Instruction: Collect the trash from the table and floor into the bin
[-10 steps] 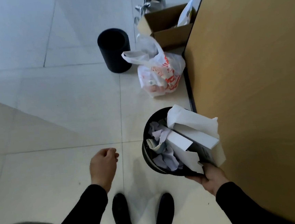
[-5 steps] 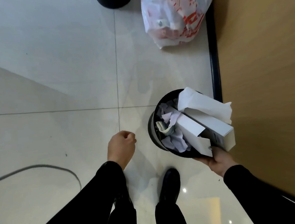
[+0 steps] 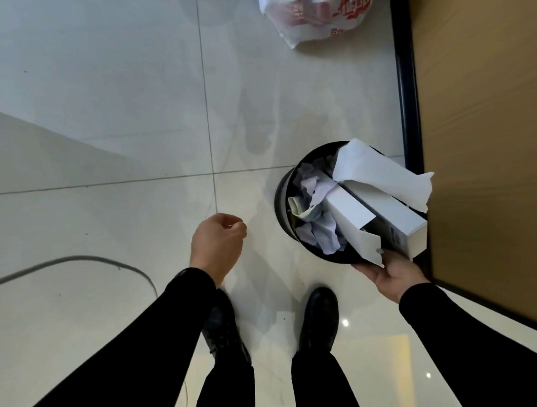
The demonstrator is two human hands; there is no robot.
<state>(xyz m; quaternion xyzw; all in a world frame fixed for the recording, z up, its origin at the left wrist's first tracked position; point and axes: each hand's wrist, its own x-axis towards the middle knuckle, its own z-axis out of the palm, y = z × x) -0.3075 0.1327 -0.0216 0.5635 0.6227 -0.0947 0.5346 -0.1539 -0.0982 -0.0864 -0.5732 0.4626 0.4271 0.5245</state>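
Note:
A black round bin [image 3: 281, 202] hangs above the floor tiles, tilted, gripped at its near rim by my right hand [image 3: 392, 275]. It is packed with crumpled white and lilac paper [image 3: 320, 231] and two long white cardboard boxes [image 3: 378, 214] that stick out over the rim, with a sheet of white paper [image 3: 378, 169] on top. My left hand [image 3: 217, 243] hovers to the left of the bin with its fingers curled shut and nothing seen in it.
A wooden table [image 3: 493, 118] with a dark edge runs along the right. A white plastic bag with red print [image 3: 318, 4] lies on the floor ahead. A grey cable [image 3: 71, 261] curves across the tiles at left. My black shoes [image 3: 319, 319] stand below the bin.
The view has tilted further down and moved forward, so the second black bin and the cardboard box have left the frame. My left hand has closed into a loose fist.

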